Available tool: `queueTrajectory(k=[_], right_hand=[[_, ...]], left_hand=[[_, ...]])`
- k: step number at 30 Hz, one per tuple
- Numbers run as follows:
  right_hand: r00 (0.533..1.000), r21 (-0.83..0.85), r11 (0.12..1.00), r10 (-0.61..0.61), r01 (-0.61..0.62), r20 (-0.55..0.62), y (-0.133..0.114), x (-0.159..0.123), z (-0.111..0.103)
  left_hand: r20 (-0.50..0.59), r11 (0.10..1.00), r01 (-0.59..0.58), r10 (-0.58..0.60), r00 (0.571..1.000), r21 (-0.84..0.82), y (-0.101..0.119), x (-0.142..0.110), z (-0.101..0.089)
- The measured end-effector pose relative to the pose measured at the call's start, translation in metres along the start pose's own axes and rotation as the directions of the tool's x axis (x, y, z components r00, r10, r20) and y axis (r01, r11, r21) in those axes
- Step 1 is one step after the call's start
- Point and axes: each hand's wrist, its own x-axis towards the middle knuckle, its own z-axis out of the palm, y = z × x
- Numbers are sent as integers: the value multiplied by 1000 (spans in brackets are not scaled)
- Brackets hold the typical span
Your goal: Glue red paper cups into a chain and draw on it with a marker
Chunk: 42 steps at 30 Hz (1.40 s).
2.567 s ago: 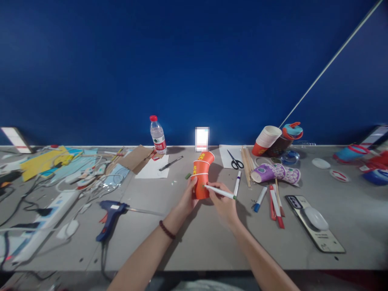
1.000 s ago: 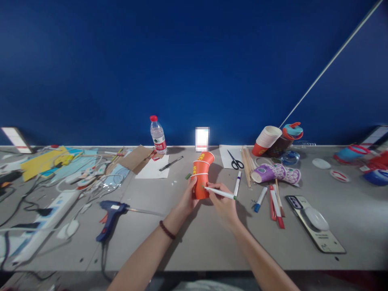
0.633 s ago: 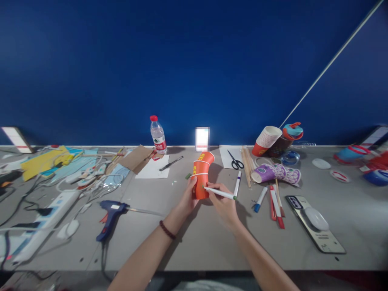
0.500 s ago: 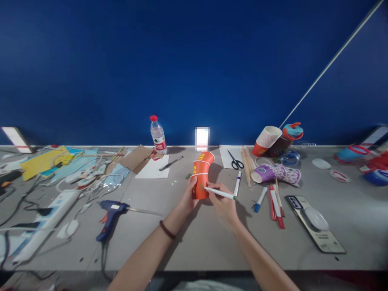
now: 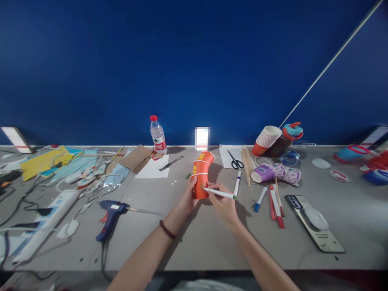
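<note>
One marker [image 5: 222, 194] — right hand [image 5: 224, 205]; cups [image 5: 201, 180] — left hand [image 5: 187, 197].

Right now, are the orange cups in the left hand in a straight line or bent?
Bent: the orange cups curve away from the left hand, and the end cup tips rightward.

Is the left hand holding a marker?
No, the left hand holds the orange cups, while the right hand holds the white marker.
</note>
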Motion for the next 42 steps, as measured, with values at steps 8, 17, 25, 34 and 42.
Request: queueTrajectory(k=[8, 17, 25, 34, 42], right_hand=[[1000, -18, 1000, -2, 2, 1, 2, 0, 0], [999, -79, 996, -38, 37, -5, -1, 0, -1], [1000, -92, 996, -14, 12, -16, -2, 0, 0], [999, -72, 997, -36, 37, 4, 1, 0, -1], [1000, 1, 1000, 2, -2, 2, 4, 1, -1]], left_hand=[[-4, 1000, -10, 10, 1000, -3, 0, 0, 1], [10, 1000, -2, 2, 1000, 8, 0, 0, 0], [7, 1000, -26, 25, 1000, 17, 0, 0, -1], [-27, 1000, -12, 12, 1000, 10, 0, 0, 0], [-3, 1000, -18, 18, 1000, -5, -2, 2, -1]])
